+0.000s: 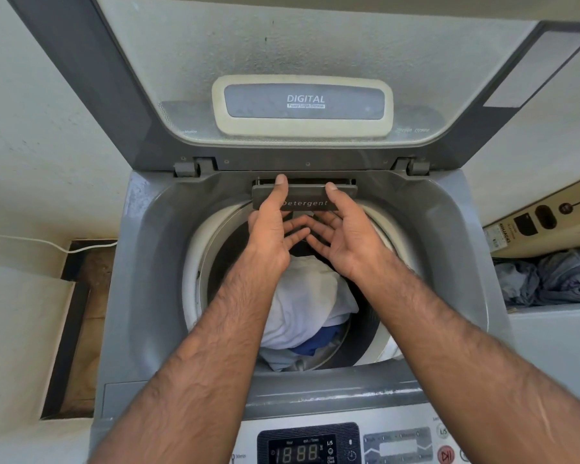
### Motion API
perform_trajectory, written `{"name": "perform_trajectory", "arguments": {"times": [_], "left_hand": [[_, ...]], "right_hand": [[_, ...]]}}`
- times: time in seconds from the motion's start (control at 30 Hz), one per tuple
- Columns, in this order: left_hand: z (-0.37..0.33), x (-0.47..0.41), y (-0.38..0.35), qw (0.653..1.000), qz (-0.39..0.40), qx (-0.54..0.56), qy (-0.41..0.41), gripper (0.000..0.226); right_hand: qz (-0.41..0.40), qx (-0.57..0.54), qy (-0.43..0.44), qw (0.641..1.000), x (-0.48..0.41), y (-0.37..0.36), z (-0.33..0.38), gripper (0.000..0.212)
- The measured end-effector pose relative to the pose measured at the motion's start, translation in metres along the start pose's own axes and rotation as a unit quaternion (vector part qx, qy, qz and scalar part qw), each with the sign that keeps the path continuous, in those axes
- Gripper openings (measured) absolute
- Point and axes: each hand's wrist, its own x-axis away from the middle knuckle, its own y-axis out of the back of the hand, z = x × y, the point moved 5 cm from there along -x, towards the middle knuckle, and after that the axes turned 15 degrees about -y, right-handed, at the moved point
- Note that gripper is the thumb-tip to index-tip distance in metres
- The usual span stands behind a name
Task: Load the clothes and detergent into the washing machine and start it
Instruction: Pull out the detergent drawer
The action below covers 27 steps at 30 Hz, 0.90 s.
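A grey top-loading washing machine [141,296] stands with its lid [302,61] raised. White and blue clothes [308,306] lie in the drum. At the back rim sits a dark drawer marked "Detergent" [307,197]. My left hand [272,226] and my right hand [345,229] both reach over the drum to it. Each thumb rests on the drawer's top edge, and the fingers curl beneath its front. Neither hand carries anything else.
The control panel [308,447] with a lit digit display and a red start button [446,454] is at the near edge. A pile of blue-grey clothes [556,279] lies to the right, below a cardboard box [549,219]. A white cable [47,244] runs on the left.
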Motion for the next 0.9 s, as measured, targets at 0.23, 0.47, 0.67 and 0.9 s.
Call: {"name": "perform_trajectory", "arguments": {"times": [0.23, 0.47, 0.67, 0.9], "left_hand": [[0.010, 0.020, 0.013, 1.000, 0.004, -0.014, 0.014, 0.071], [0.015, 0.034, 0.019, 0.999, 0.000, -0.032, 0.013, 0.065], [0.014, 0.037, 0.019, 0.999, -0.005, -0.040, 0.006, 0.068], [0.012, 0.035, 0.020, 0.998, 0.024, -0.057, 0.008, 0.043]], "right_hand": [[0.005, 0.008, -0.011, 1.000, 0.013, 0.012, -0.019, 0.050], [0.001, 0.013, -0.009, 1.000, 0.021, 0.019, -0.030, 0.051], [-0.001, 0.017, -0.001, 1.000, 0.023, 0.018, -0.032, 0.050], [0.007, 0.005, -0.007, 1.000, 0.015, 0.018, -0.034, 0.044]]}}
